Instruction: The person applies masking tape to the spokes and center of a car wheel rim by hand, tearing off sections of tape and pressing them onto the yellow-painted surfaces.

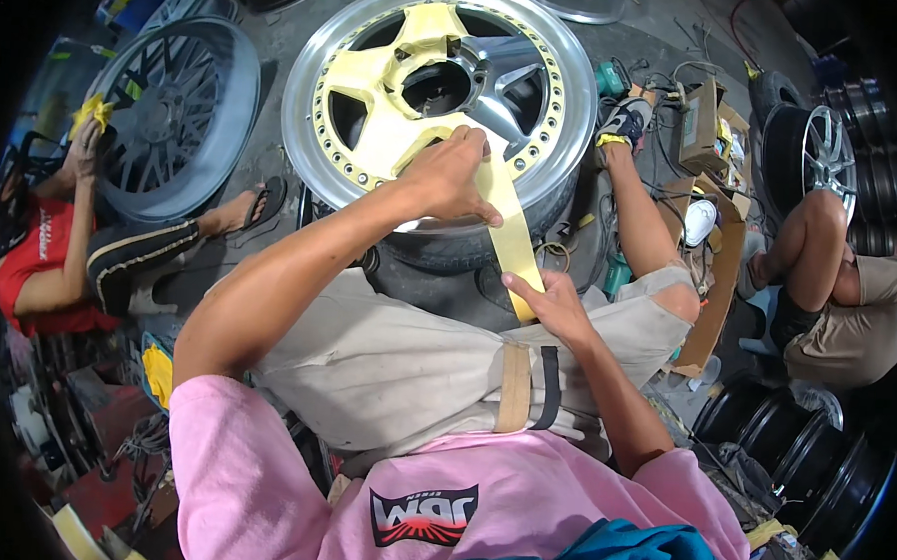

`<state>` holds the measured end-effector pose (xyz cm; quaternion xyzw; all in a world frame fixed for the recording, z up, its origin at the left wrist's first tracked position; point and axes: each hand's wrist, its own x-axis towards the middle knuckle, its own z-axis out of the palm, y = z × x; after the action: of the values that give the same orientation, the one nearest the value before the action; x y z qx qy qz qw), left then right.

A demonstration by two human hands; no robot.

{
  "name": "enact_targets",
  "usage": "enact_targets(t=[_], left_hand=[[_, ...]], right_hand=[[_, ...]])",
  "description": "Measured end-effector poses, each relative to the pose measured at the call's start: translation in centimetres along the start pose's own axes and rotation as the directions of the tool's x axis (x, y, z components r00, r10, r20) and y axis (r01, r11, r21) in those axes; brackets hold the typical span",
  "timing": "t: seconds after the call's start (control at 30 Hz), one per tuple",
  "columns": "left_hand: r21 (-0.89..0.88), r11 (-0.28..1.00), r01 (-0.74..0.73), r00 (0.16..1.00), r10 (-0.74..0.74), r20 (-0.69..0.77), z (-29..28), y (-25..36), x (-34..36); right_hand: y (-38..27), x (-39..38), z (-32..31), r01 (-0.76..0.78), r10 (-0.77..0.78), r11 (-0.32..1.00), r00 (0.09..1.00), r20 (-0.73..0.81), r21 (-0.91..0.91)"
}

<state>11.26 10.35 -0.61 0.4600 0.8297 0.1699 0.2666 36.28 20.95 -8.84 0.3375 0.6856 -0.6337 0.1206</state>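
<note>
A polished multi-piece wheel (526, 68) on a tyre lies before me, several spokes covered in yellow masking tape (368, 66); the right-hand spokes show bare metal. My left hand (448, 175) is at the wheel's lower spoke, fingers curled on a wide yellow tape strip (511, 233) and thumb along its edge. That strip runs down from the wheel to my right hand (553, 305), which grips its lower end between thumb and fingers below the rim. Whether a roll is in that hand is hidden.
A co-worker in red (44, 252) holding yellow material sits left beside a grey wheel (217, 70). Another person (837, 317) sits right near a silver wheel (830, 147). Green tools (609, 79), cables, cardboard boxes (707, 126) and stacked black rims (791, 455) crowd the right side.
</note>
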Motion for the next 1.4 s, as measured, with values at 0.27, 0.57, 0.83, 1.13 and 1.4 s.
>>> enact_targets(t=[0.27,0.57,0.83,1.13,1.4], left_hand=[[0.004,1.0,-0.006,1.0,0.006,0.024,0.6,-1.2,0.0],[0.026,0.998,-0.06,0.998,0.06,-0.003,-0.4,-0.9,0.0],[-0.43,0.892,-0.136,0.905,-0.064,-0.42,-8.8,-3.2,-1.7],[-0.806,0.589,0.059,0.884,-0.406,-0.232,-8.9,-8.2,0.7],[-0.815,0.552,0.18,0.87,-0.476,-0.13,-7.1,-10.7,2.4]], right_hand=[[-0.8,4.9,-0.8,0.372,-0.541,0.786,0.8,-0.259,-0.494],[9.5,10.0,-5.8,-0.018,-0.376,0.528,0.891,-0.253,-0.849],[4.4,8.2,-8.7,0.151,-0.493,0.627,0.837,-0.239,-0.765],[-20.7,7.8,-4.0,0.431,-0.445,0.896,0.864,-0.234,-0.11],[-23.1,17.2,-0.9,0.463,-0.49,0.819,0.872,0.008,-0.338]])
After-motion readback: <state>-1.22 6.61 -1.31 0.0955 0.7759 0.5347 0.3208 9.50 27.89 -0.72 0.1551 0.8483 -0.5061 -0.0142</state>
